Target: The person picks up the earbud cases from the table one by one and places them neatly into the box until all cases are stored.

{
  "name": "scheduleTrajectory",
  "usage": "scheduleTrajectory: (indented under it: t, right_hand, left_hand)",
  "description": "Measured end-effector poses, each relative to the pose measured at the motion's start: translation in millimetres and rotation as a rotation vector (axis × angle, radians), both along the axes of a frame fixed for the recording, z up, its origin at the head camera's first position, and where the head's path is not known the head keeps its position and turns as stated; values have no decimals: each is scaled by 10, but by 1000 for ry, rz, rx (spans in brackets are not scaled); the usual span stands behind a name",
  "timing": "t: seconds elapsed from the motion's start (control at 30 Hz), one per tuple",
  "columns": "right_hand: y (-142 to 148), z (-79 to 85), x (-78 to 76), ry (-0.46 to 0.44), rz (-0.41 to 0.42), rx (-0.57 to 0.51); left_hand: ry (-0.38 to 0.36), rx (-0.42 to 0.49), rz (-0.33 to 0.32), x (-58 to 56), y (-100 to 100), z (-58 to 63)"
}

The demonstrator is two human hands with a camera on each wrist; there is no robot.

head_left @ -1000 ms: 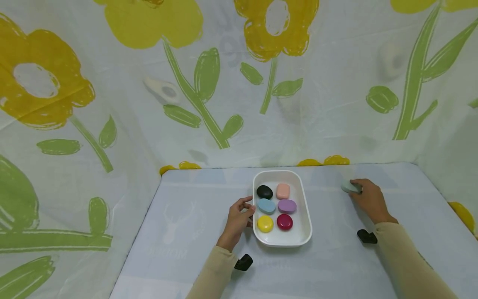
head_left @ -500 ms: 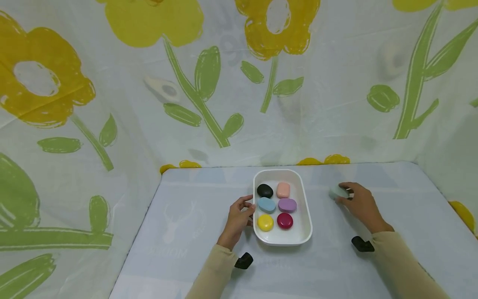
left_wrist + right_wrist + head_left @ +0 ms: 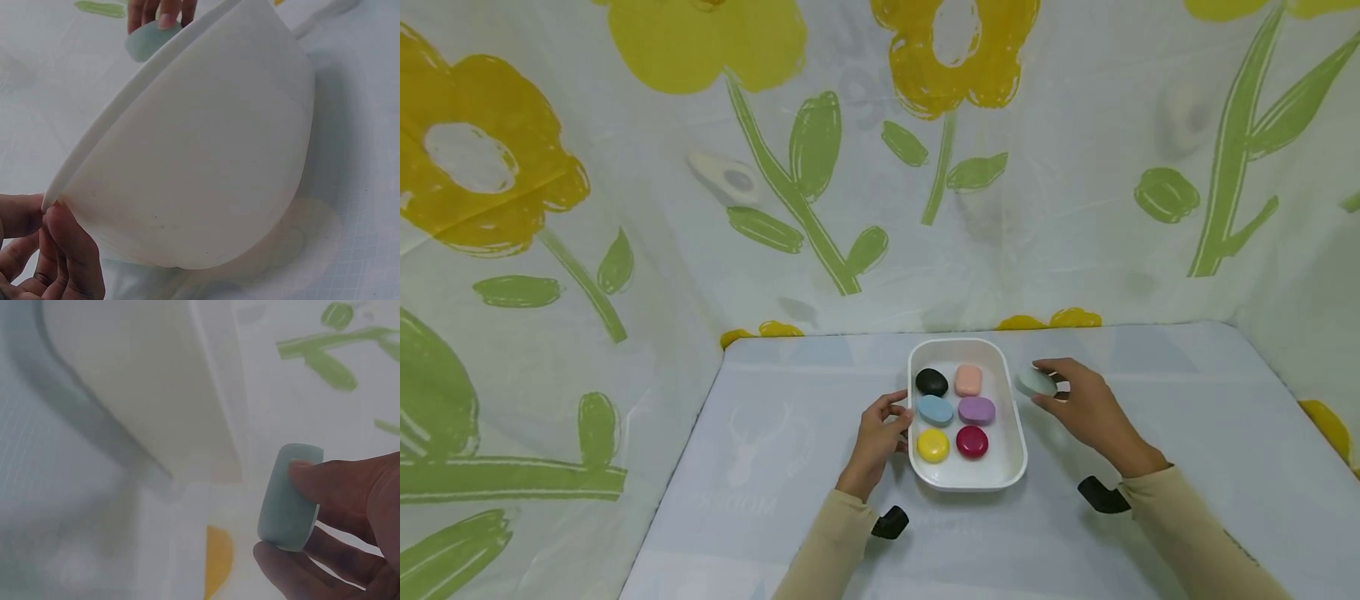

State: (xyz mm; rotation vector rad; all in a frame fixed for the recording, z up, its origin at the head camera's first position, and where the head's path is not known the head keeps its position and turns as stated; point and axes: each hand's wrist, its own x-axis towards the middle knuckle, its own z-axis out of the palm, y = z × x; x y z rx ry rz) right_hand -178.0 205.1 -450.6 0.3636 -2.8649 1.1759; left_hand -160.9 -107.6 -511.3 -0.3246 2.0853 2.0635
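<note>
My right hand (image 3: 1093, 406) holds a pale green bar of soap (image 3: 1036, 382) between thumb and fingers, just right of the white tray (image 3: 958, 475) and above the table. In the right wrist view the thumb presses one face of the soap (image 3: 289, 503). My left hand (image 3: 875, 437) pinches the tray's left rim; in the left wrist view thumb and forefinger meet on the rim. Inside the tray lie a black soap (image 3: 932, 382), a pink one (image 3: 968, 380), a light blue one (image 3: 936, 410), a purple one (image 3: 977, 410), a yellow one (image 3: 933, 446) and a dark red one (image 3: 972, 442).
The tray stands on a pale table (image 3: 775, 517) with faint printed marks. A white curtain (image 3: 1060, 208) with yellow flowers and green leaves hangs behind and at the sides. Black devices (image 3: 891, 522) sit at both wrists, beside beige sleeves.
My right hand has carried the pale green soap leftward, from well right of the tray to close beside its right rim. The left hand stays at the tray's left rim.
</note>
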Motion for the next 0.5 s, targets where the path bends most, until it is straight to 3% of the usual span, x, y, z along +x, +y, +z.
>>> scheduleTrajectory:
  t: [0.5]
  right_hand:
    - [-374,102,106,36,181,-15]
  left_hand:
    - [2,10,1,5,2,-9]
